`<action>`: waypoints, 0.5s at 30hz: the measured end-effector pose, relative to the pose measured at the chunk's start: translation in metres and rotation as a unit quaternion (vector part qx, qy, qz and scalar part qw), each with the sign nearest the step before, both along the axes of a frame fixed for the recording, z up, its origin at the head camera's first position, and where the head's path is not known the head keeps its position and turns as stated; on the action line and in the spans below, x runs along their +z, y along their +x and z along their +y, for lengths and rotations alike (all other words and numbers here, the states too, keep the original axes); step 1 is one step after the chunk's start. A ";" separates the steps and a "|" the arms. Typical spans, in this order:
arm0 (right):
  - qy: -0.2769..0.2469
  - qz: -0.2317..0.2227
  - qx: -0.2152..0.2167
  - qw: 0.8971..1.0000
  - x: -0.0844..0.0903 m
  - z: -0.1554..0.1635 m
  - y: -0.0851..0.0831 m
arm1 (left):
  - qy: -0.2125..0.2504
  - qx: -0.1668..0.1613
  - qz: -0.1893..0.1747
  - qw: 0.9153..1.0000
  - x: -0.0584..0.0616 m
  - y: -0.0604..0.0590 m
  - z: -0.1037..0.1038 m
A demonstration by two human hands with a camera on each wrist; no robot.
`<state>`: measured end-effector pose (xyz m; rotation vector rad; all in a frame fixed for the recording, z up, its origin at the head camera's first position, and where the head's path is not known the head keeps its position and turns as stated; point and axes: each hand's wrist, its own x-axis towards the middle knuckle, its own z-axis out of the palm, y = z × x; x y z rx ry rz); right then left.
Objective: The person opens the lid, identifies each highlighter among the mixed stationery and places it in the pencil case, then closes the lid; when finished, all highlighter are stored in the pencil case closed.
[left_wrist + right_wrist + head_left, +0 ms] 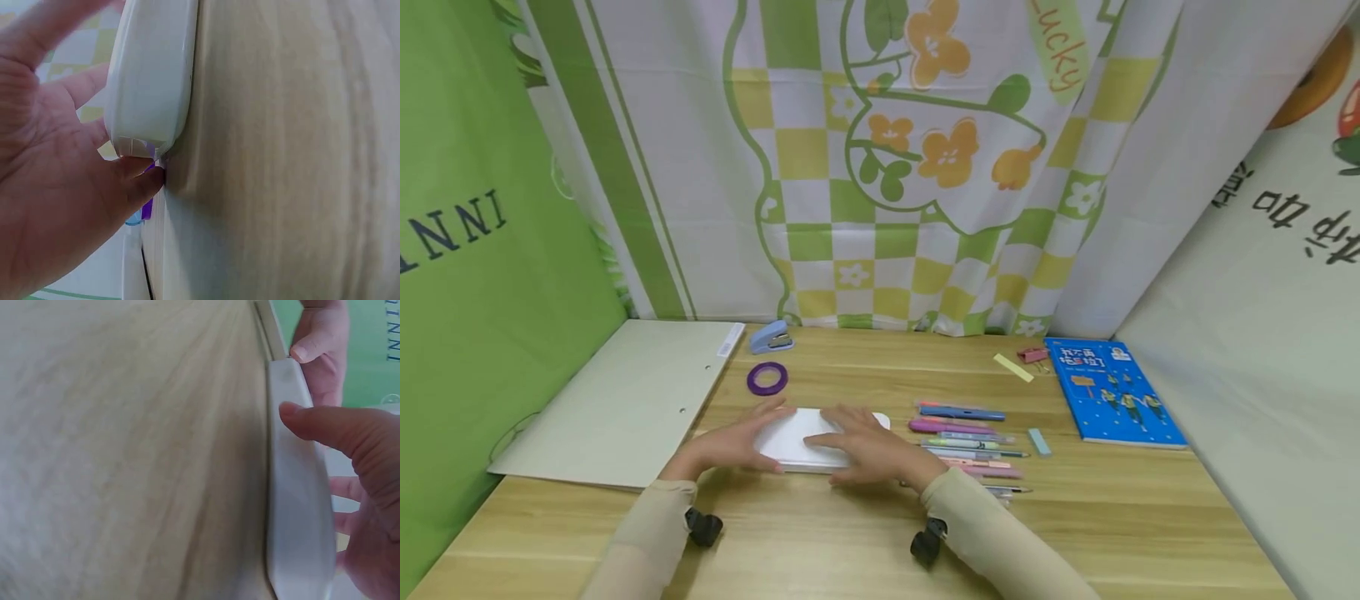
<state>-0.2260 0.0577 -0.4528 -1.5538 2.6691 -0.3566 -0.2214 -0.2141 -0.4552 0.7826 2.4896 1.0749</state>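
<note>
Low in the frame, both hands, left hand (730,446) and right hand (868,450), lie with relaxed fingers on the unopened white case (801,442); pens (962,442) wait mid-right on the desk (865,533).

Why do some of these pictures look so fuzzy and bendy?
Head view: sharp and evenly lit, but the wide lens bends the table edges. Left wrist view: the left hand and white case are so close they blur. Right wrist view: the wood looks smeared; the right hand is clearer.

White rounded case (797,437) flat on desk (850,542)
</note>
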 end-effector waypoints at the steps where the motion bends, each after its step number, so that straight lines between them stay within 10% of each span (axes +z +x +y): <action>1: 0.001 0.005 0.001 1.000 -0.001 -0.001 0.000 | -0.008 -0.006 0.008 1.000 -0.001 -0.001 0.000; 15: -0.007 0.038 -0.024 0.999 -0.007 -0.011 -0.005 | -0.043 -0.033 0.053 0.997 -0.007 -0.005 -0.005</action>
